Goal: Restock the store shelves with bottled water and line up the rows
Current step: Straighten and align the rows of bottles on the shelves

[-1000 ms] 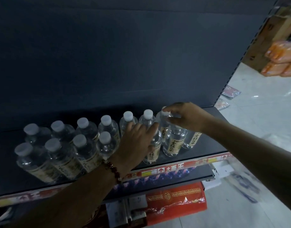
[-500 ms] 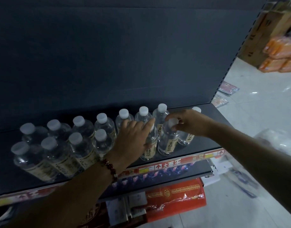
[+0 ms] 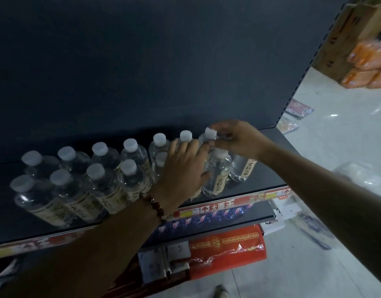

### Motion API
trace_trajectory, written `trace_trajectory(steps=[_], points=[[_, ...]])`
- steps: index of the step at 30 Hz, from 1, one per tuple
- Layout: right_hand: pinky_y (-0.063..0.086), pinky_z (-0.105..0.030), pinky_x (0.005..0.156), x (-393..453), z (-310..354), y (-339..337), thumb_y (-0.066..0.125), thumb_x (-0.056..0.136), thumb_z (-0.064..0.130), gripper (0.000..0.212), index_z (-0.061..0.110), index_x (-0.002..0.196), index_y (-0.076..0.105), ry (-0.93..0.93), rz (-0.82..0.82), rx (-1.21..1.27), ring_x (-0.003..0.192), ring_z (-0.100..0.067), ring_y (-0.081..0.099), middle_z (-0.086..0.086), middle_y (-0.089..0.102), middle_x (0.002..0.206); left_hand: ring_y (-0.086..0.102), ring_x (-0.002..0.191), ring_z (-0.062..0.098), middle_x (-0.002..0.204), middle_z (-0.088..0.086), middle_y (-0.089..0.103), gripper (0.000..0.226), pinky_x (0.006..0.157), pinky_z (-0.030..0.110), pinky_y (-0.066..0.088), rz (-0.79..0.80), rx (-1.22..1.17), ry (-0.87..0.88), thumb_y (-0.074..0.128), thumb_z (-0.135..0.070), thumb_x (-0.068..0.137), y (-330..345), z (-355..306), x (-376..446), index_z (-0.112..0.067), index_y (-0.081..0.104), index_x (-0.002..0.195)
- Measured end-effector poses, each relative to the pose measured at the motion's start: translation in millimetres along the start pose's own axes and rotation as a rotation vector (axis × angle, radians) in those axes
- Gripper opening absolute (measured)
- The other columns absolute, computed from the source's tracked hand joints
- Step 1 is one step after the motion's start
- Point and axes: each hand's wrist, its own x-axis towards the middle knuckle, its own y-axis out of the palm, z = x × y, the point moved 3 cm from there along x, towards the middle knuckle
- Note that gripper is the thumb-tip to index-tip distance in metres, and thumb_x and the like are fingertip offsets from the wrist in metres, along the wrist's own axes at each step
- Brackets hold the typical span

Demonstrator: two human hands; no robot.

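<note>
My left hand (image 3: pixel 183 166) lies flat, fingers straight, against the bottles (image 3: pixel 129 166) standing in two rows on the dark shelf (image 3: pixel 260 179). My right hand (image 3: pixel 239 138) reaches over the rows' right end, its grip pinching a back-row bottle's neck (image 3: pixel 209 139) under the cap.

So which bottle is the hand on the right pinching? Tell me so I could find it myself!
Look at the dark shelf with two rows of water bottles. Follow the back row to its right end, where the right hand reaches in. The bottle it pinches near the neck is the last white-capped one in that row, just past the left hand, while the other back-row caps stand untouched.
</note>
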Motion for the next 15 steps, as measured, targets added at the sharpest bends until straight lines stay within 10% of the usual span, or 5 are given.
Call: trace_trajectory(steps=[4,15], points=[[0.044,-0.033,0.105,25.9,1.1,-0.3,0.069,0.091,0.030,0.055,0.022,0.143,0.052,0.090,0.008,-0.153,0.123,-0.020,0.057,-0.004,0.057,0.140,0.058,0.113,0.027,0.126,0.002,0.063,0.068,0.103,0.046,0.039,0.009,-0.039,0.025,0.070,-0.049,0.083,4.6,-12.3,8.8,-0.022,0.051,0.143],[0.044,-0.043,0.102,42.5,4.4,6.4,0.063,0.091,0.030,0.037,0.015,0.126,0.064,0.074,0.209,-0.434,0.119,-0.026,0.057,-0.006,0.063,0.130,0.067,0.098,0.027,0.109,0.002,0.074,0.060,0.092,0.043,0.045,-0.101,-0.028,0.073,0.082,-0.040,0.078,20.3,-21.6,8.6,-0.019,0.063,0.131]])
